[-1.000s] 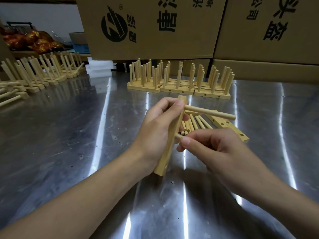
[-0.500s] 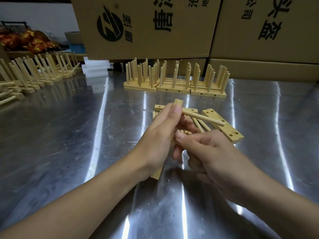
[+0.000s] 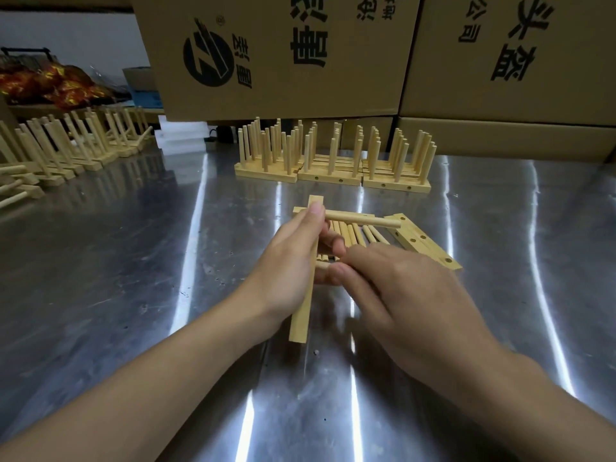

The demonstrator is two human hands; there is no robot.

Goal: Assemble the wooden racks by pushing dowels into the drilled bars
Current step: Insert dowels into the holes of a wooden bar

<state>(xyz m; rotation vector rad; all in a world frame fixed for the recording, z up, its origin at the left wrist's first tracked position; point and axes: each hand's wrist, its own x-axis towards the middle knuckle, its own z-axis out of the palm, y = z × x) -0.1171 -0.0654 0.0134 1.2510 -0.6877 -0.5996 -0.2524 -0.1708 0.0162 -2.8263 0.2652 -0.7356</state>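
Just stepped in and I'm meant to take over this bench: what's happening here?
A person is building a wooden rack. The left hand grips a drilled bar, one dowel already sticking out near its top. The right hand pinches a second dowel at the bar's middle. Loose dowels and spare bars lie behind; finished racks stand further back.

Steel table: finished racks, loose dowels, drilled bars.

Head-worn camera looks forward and down, close over the table.
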